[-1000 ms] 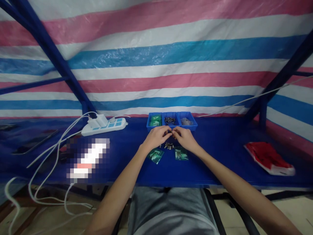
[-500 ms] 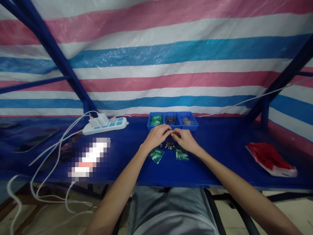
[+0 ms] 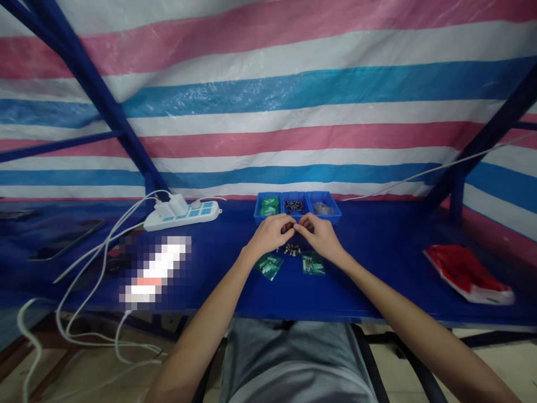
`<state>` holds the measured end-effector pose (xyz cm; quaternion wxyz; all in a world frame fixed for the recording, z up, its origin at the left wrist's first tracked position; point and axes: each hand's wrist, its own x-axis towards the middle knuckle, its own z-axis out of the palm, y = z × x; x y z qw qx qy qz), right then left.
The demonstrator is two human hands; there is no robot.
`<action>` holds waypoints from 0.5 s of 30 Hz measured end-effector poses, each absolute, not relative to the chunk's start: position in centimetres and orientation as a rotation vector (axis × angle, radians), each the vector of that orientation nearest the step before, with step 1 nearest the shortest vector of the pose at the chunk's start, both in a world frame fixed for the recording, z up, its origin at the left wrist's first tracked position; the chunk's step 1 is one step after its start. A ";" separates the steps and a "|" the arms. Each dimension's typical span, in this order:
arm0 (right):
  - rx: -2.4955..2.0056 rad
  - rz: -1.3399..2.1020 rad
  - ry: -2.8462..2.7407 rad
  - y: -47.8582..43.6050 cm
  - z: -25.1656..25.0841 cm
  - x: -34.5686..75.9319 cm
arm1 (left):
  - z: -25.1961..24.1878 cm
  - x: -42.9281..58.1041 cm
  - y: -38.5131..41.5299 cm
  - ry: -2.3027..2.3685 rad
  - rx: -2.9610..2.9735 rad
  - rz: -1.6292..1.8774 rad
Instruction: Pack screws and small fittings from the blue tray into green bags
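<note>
My left hand [image 3: 271, 233] and my right hand [image 3: 318, 232] meet at the fingertips just in front of three blue bins. Both are closed in a pinch; whatever lies between the fingers is too small and hidden to name. Below them on the table is a little pile of small dark and silver screw-like parts [image 3: 292, 250]. A green plastic bag [image 3: 271, 266] with small parts lies under my left wrist. Another green bag [image 3: 312, 263], holding metal pieces, lies by my right wrist.
The blue bins hold green bags [image 3: 269, 205], dark screw-like parts [image 3: 294, 206] and clear plastic pieces [image 3: 323, 209]. A white power strip [image 3: 184, 217] with plugs and cables is on the left, near a blurred-out bright object [image 3: 157, 268]. A red and white packet [image 3: 467, 273] lies right.
My fingers have shifted slightly, with my right-hand fingers curling a little differently at the meeting point. The bags, bins and pile stay where they were; the view has moved marginally.
</note>
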<state>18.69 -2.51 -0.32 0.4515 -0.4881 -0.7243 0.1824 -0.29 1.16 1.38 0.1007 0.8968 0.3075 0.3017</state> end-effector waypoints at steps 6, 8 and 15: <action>-1.149 0.489 -1.760 -2.5 -0.3 18.6 | 1.4 -0.3 1.2 0.890 2.665 0.862; -1.134 0.515 -1.747 -2.5 -0.3 18.6 | 1.4 -0.3 1.2 0.892 2.666 0.834; -1.105 0.529 -1.786 -2.5 -0.2 18.8 | 1.5 -0.2 1.2 0.867 2.670 0.798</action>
